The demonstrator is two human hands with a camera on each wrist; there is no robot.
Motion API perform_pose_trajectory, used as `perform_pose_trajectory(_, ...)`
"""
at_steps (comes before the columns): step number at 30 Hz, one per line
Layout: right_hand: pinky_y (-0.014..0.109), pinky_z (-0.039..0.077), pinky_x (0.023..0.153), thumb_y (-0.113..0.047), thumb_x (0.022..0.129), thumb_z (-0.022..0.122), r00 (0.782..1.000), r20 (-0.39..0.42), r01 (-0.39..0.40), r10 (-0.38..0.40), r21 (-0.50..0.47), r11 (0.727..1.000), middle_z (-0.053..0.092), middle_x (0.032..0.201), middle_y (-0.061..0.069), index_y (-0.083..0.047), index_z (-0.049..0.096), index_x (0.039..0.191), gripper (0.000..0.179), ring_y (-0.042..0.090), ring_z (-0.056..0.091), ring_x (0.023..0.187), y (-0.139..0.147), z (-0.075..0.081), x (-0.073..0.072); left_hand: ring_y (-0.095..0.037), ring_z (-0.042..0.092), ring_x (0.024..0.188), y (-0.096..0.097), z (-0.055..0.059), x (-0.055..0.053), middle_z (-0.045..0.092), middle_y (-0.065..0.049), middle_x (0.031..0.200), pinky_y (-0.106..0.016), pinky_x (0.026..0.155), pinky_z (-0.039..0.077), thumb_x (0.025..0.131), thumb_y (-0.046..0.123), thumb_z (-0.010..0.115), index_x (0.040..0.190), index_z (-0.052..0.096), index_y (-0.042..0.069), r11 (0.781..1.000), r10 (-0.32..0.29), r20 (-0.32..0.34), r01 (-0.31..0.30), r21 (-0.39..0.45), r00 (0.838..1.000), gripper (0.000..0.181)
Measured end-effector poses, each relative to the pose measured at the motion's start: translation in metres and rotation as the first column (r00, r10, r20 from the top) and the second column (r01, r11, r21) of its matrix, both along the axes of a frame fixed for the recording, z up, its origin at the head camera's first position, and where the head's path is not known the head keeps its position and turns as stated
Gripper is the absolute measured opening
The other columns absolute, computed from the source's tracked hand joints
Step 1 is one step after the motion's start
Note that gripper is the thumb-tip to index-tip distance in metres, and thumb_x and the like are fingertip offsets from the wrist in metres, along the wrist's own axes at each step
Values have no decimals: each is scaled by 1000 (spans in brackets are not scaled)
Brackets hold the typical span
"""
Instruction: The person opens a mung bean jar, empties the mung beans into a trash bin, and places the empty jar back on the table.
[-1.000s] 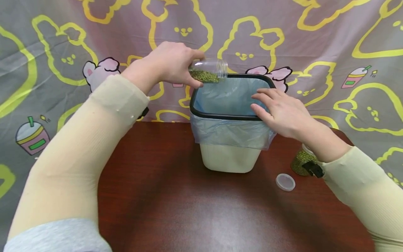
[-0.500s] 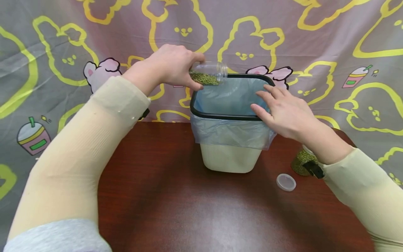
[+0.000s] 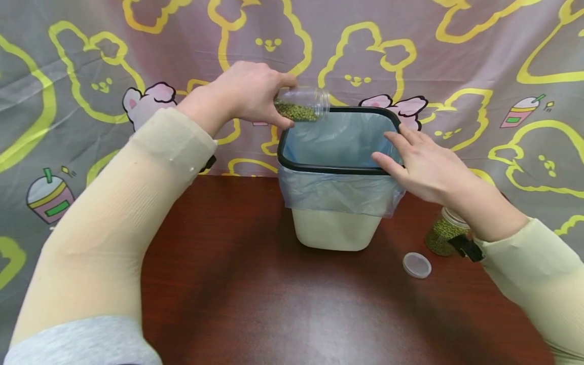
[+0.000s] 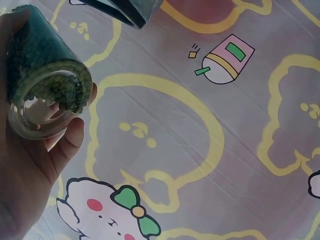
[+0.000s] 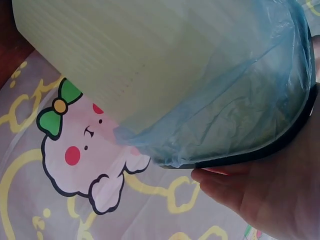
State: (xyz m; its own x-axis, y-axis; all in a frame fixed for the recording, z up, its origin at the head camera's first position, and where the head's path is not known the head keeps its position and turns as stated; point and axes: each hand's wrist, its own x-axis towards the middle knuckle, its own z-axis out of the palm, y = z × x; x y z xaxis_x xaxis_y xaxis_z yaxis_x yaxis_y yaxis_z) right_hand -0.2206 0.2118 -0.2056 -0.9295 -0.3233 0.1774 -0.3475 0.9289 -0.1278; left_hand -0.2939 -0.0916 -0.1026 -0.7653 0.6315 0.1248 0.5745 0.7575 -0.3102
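My left hand (image 3: 253, 91) grips a clear jar (image 3: 315, 97) lying on its side in the air, its uncapped mouth pointing right over the bin's left rim. Small green beans (image 3: 295, 112) lie along the jar's lower side. The left wrist view shows the round base of this jar (image 4: 50, 100) with fingers wrapped about it. A cream bin (image 3: 335, 230) with a black rim and a bluish plastic liner (image 3: 339, 192) stands on the table. At the bin's right rim my right hand (image 3: 429, 162) rests with fingers spread; the right wrist view has its fingertips (image 5: 215, 182) under the rim.
A second jar (image 3: 441, 235) filled with green beans stands right of the bin, partly behind my right wrist. A clear round lid (image 3: 417, 265) lies before it on the dark red-brown table (image 3: 274, 304). A patterned cloth (image 3: 182, 45) hangs behind.
My right hand has shifted a little to the right along the bin's rim. The left hand and its jar dipped slightly and came back up, staying nearly level.
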Motion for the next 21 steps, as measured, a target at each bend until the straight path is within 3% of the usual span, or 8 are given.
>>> perform_pose_trajectory(5,63,17,107,-63,98,26,1000,10,0,0,-10,1000,13,156,29,-1,27,151,81,46,13,142,-1,0,0,-25,57,77,2,0,1,60,-5,80,-44,67,43,81,57,68,127,54,16,1000,-19,-16,19,1,1000,63)
perform_pose_trajectory(11,64,18,106,-63,98,26,1000,12,-3,3,9,1000,15,155,29,0,27,151,81,46,14,141,-2,1,0,-27,59,85,6,1,3,63,-6,88,-49,77,46,81,58,67,131,52,15,999,3,6,-3,-46,1000,68)
perform_pose_trajectory(21,65,19,105,-62,99,25,1000,18,-3,3,18,1000,14,156,29,-1,28,151,80,47,14,141,-2,2,1,-28,59,89,5,2,3,65,-8,94,-51,80,47,82,59,66,135,50,15,998,-4,3,4,-59,1000,71)
